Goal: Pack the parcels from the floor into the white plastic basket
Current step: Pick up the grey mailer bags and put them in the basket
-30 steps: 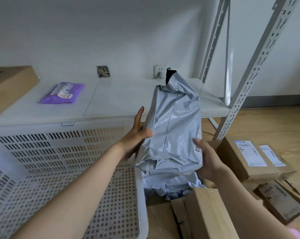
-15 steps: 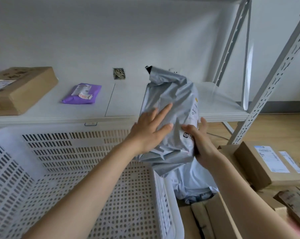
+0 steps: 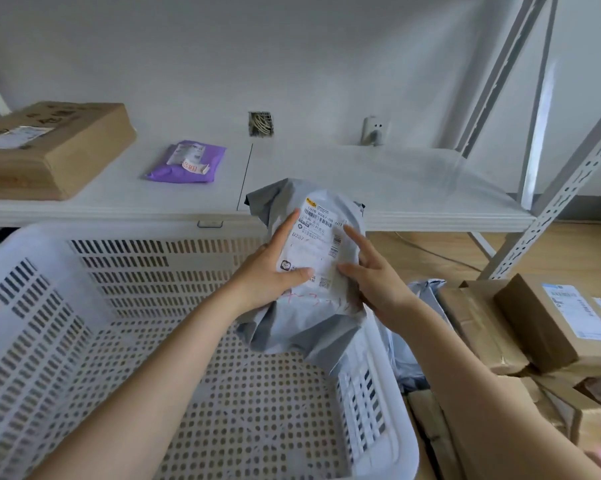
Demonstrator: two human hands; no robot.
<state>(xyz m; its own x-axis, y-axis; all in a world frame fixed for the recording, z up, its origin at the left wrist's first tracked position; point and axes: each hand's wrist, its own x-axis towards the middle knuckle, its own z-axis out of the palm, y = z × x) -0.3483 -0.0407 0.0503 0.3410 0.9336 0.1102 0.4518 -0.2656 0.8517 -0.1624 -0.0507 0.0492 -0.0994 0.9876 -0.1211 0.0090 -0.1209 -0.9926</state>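
Both hands, left (image 3: 275, 275) and right (image 3: 378, 282), held the grey parcel (image 3: 302, 323) label-up over the white plastic basket (image 3: 84, 341), near its right wall; each grip looked light (fingers mostly flat). Released there, it might snag the rim and slide outside.
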